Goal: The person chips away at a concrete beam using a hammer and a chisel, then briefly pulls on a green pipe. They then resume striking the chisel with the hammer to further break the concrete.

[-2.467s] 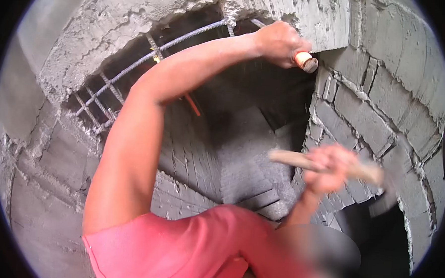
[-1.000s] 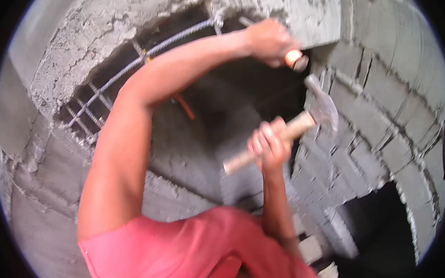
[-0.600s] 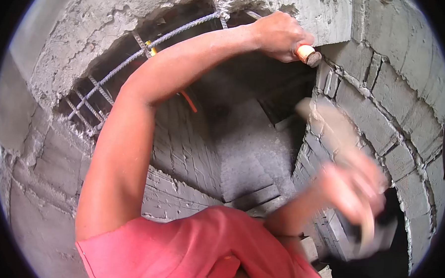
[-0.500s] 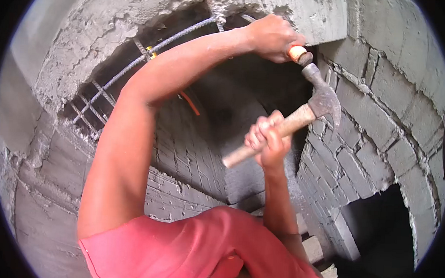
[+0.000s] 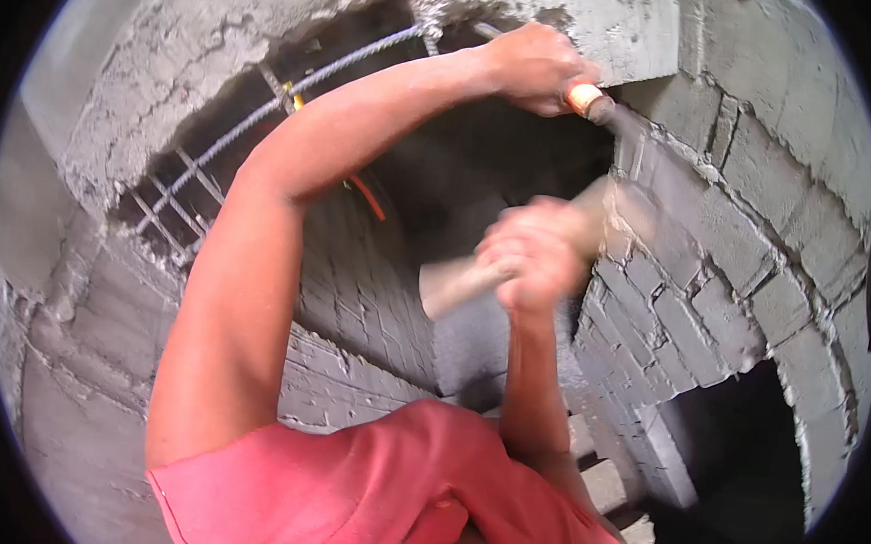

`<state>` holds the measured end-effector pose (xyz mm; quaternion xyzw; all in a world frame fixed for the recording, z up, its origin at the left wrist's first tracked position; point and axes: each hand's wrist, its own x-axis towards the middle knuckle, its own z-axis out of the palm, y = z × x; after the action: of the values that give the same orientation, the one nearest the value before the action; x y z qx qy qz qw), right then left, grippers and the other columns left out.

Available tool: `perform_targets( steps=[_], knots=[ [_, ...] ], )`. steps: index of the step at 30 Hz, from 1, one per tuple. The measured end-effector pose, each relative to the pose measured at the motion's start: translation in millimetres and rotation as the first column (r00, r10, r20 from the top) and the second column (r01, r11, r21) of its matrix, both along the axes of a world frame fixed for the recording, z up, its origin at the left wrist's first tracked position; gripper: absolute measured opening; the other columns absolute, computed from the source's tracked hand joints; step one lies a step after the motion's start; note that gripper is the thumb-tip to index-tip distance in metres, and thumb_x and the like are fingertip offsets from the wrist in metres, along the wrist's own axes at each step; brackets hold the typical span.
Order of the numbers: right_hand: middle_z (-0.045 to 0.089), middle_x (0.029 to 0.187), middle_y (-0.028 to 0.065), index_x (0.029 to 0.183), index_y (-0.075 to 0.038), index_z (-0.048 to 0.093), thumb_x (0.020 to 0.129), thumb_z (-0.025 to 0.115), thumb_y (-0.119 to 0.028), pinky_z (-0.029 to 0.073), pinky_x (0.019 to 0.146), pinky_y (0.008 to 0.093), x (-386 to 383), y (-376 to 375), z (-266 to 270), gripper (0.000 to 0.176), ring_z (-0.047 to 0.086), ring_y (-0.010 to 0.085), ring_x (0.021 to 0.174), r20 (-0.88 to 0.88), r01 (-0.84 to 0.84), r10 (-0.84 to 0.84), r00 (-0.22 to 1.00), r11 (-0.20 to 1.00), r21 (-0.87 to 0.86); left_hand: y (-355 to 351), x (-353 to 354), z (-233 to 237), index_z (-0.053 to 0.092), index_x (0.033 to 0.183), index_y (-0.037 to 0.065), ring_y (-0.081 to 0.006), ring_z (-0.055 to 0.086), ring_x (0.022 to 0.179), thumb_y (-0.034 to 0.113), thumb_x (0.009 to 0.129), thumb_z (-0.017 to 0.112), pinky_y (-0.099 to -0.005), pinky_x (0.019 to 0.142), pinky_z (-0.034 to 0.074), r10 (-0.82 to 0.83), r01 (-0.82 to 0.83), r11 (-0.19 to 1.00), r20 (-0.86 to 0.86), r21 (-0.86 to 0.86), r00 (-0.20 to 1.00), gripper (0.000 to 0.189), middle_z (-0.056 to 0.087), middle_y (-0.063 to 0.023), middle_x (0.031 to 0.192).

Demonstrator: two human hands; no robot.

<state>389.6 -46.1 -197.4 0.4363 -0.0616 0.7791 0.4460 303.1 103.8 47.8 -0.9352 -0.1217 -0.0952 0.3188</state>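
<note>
- The left hand [image 5: 537,70] gripped an orange-sleeved bar [image 5: 586,99] on the far side, beside broken concrete [image 5: 616,42].
- The right hand [image 5: 534,252], nearer, was wrapped round a wooden-handled hammer [image 5: 454,284], its blurred head near the bar's right end.
- Rebar [image 5: 362,53] crossed the far-left gap.

grey block wall [image 5: 781,161], dark opening [image 5: 748,451], orange strip [image 5: 368,198]

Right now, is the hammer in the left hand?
No, the right hand grips the hammer, while the left hand holds an orange-banded tool.
</note>
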Motion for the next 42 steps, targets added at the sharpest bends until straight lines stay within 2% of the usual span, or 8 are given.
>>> perform_targets(
  steps=[1, 6, 10, 16, 23, 28, 34, 42],
  knots=[
    [0.048, 0.063, 0.0037, 0.087, -0.010, 0.051, 0.090, 0.058, -0.012, 0.053, 0.049, 0.0380, -17.1, -7.5, 29.2, 0.007, 0.052, 0.0198, 0.047, 0.637, 0.490, -0.387, 0.666, 0.872, 0.018, 0.5, -4.8, -2.8, 0.057, 0.079, 0.015, -0.0354, 0.064, 0.060, 0.018, 0.068, 0.073, -0.0477, 0.053, 0.050, 0.023, -0.022, 0.999, 0.036, -0.023, 0.999, 0.020, 0.061, -0.0106, 0.063],
    [0.046, 0.070, 0.0031, 0.090, -0.015, 0.042, 0.093, 0.052, -0.012, 0.050, 0.050, 0.0343, 64.2, -26.0, 8.6, 0.011, 0.045, 0.0136, 0.049, 0.561, 0.928, -0.757, 0.335, 0.367, -0.059, 2.7, -12.0, -8.1, 0.056, 0.079, 0.014, -0.0351, 0.065, 0.061, 0.024, 0.073, 0.075, -0.0468, 0.053, 0.051, 0.013, -0.010, 0.998, 0.053, -0.058, 0.999, 0.022, 0.061, -0.0109, 0.062],
    [0.043, 0.069, -0.0013, 0.088, -0.017, 0.039, 0.100, 0.048, -0.015, 0.049, 0.056, 0.0312, 140.3, -52.8, -6.2, 0.015, 0.047, 0.0125, 0.052, 0.533, 0.988, -0.832, 0.155, 0.138, -0.072, 20.0, -16.5, -36.5, 0.056, 0.079, 0.014, -0.0340, 0.066, 0.064, 0.025, 0.072, 0.075, -0.0477, 0.054, 0.050, 0.157, -0.154, 0.983, 0.018, -0.095, 0.987, 0.023, 0.062, -0.0099, 0.063],
    [0.039, 0.067, 0.0010, 0.089, -0.014, 0.038, 0.096, 0.050, -0.006, 0.048, 0.050, 0.0327, 107.8, -101.9, -63.9, 0.015, 0.044, 0.0125, 0.050, 0.893, 0.958, -0.445, 0.067, 0.278, 0.066, 6.8, -3.5, -92.7, 0.049, 0.069, 0.016, -0.0239, 0.059, 0.058, 0.026, 0.067, 0.075, -0.0381, 0.054, 0.046, -0.114, 0.110, 0.993, 0.371, 0.033, 0.922, 0.028, 0.052, -0.0026, 0.061],
    [0.051, 0.067, 0.0016, 0.093, -0.007, 0.048, 0.093, 0.066, -0.013, 0.040, 0.042, 0.0273, 113.2, -118.1, -77.2, 0.019, 0.048, 0.0103, 0.045, 0.907, 0.758, -0.036, -0.420, 0.536, 0.372, -33.2, 11.0, -102.7, 0.049, 0.067, 0.014, -0.0258, 0.060, 0.055, 0.032, 0.068, 0.077, -0.0404, 0.049, 0.047, -0.132, 0.191, 0.980, 0.510, -0.065, 0.850, 0.033, 0.052, -0.0041, 0.060],
    [0.046, 0.062, 0.0006, 0.094, -0.009, 0.046, 0.091, 0.068, -0.016, 0.043, 0.039, 0.0306, 133.7, -115.9, -87.6, 0.023, 0.048, 0.0128, 0.043, 0.907, 0.747, 0.022, -0.420, 0.577, 0.331, -49.8, 15.8, -117.9, 0.051, 0.066, 0.010, -0.0257, 0.058, 0.053, 0.039, 0.078, 0.084, -0.0382, 0.047, 0.044, 0.081, 0.255, 0.912, 0.750, -0.322, 0.657, 0.045, 0.052, -0.0051, 0.059],
    [0.047, 0.064, 0.0023, 0.091, -0.009, 0.045, 0.090, 0.068, -0.017, 0.045, 0.040, 0.0310, 171.3, -100.6, -65.1, 0.025, 0.047, 0.0131, 0.042, 0.922, 0.775, -0.103, -0.373, 0.511, 0.371, -62.1, 34.8, -82.5, 0.050, 0.072, 0.011, -0.0282, 0.056, 0.059, 0.021, 0.062, 0.078, -0.0407, 0.051, 0.043, -0.136, 0.249, 0.967, 0.728, -0.049, 0.672, 0.031, 0.051, -0.0068, 0.067],
    [0.042, 0.062, 0.0014, 0.092, -0.010, 0.043, 0.093, 0.067, -0.023, 0.046, 0.038, 0.0303, 206.9, -82.9, -76.2, 0.027, 0.047, 0.0134, 0.043, 0.919, 0.800, -0.070, -0.387, 0.470, 0.372, -48.8, 47.1, -55.7, 0.057, 0.072, 0.013, -0.0209, 0.054, 0.061, 0.027, 0.075, 0.087, -0.0354, 0.051, 0.042, -0.392, 0.309, 0.917, 0.700, 0.251, 0.597, 0.033, 0.058, -0.0004, 0.070]
  ],
)
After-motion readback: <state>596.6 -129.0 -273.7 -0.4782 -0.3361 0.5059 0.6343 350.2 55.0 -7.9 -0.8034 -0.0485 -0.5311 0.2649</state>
